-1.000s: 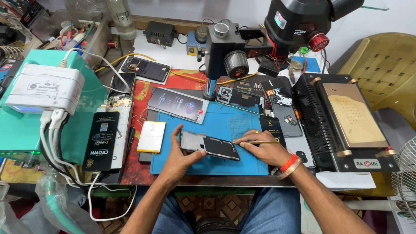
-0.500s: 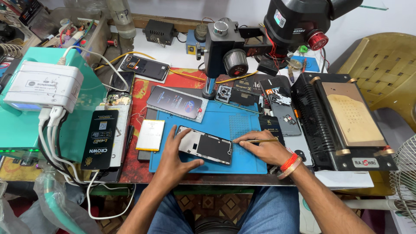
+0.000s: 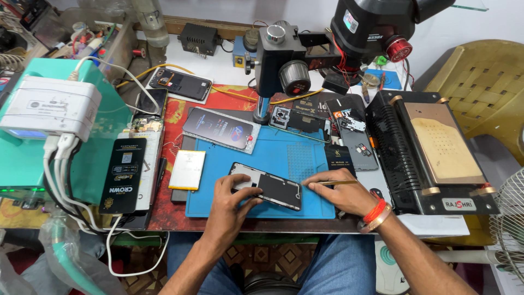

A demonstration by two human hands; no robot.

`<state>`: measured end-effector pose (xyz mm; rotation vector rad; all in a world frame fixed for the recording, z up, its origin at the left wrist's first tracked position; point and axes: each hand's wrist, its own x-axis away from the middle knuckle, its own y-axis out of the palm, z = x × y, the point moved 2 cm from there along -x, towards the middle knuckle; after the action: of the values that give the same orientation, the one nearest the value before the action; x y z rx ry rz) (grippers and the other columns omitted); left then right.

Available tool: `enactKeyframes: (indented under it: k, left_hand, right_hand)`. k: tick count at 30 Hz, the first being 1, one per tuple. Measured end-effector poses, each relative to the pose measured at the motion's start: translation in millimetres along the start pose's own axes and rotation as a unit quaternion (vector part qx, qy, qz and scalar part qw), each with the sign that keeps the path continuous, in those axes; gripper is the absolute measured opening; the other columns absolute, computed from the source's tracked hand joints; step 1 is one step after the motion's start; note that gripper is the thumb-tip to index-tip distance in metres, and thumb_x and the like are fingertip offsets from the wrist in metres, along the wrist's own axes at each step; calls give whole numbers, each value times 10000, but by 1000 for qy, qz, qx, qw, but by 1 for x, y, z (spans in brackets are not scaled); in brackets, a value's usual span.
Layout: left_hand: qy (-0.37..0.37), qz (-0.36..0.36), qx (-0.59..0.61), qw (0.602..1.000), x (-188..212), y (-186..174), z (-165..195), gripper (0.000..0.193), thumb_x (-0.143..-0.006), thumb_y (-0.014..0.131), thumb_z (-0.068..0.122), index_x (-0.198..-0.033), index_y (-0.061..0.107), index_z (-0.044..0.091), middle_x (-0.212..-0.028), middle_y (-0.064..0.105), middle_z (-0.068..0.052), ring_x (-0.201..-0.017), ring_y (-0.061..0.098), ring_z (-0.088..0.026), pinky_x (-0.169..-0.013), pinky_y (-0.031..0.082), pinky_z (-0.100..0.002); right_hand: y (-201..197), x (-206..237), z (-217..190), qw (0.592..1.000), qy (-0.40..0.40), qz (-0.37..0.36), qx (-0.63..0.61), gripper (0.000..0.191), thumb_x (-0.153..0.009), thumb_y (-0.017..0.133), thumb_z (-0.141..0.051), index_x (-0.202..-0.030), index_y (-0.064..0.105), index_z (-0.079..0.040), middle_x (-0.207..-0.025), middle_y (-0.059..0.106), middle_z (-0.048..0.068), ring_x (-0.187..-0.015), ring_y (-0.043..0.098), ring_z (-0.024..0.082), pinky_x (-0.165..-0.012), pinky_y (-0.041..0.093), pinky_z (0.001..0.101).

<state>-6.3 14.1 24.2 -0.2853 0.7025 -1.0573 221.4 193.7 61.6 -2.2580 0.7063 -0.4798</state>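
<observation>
Blue mat (image 3: 305,158); black phone (image 3: 267,186); red-orange bangles (image 3: 374,213).

A single head-worn camera looks steeply down and forward from close above the cluttered bench (image 3: 218,65), the blue rectangular rubber work mat (image 3: 284,158) near centre, the person's forearms entering from the bottom edge and the wall at top.

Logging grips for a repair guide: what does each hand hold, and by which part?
The left hand pins the opened phone by its near left end on the blue mat. The right hand pinches thin tweezers near their rear.
</observation>
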Motion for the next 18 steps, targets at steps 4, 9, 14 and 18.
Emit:
enactKeyframes:
  k: [4,9,14,18]
  left_hand:
    - [-3,32,-1,999,6,5,3,221,-774,832,161,-992,810,141,-1224,626,-103,-1168,533,-321,-941,509,-412]
    - [-4,32,3,999,13,10,1,221,-779,834,150,-999,814,142,-1237,625,-99,-1186,522,-323,-951,509,-419]
    - [6,28,0,1000,15,12,-1,220,-784,833,145,-1003,812,138,-1252,618,-105,-1199,509,-339,-956,510,-429]
    - [11,24,-11,1000,17,13,-1,219,-783,827,143,-1001,807,138,-1260,614,-108,-1206,505,-352,-948,516,-437]
  right_hand:
    - [11,12,10,990,-45,92,-99,292,-967,626,-263,-1080,789,-49,-1052,814,86,-973,762,179,-870,578,318]
    - [19,11,25,970,-47,131,-200,323,-1046,553,-248,-1053,765,-4,-970,773,93,-914,708,174,-834,567,327]
    - [11,-1,15,982,71,144,-99,350,-1054,543,-314,-989,745,-36,-700,636,115,-679,598,190,-654,477,355]
    - [14,-9,-5,979,176,56,89,374,-865,752,-430,-850,795,-59,-539,581,139,-515,588,269,-535,417,420]
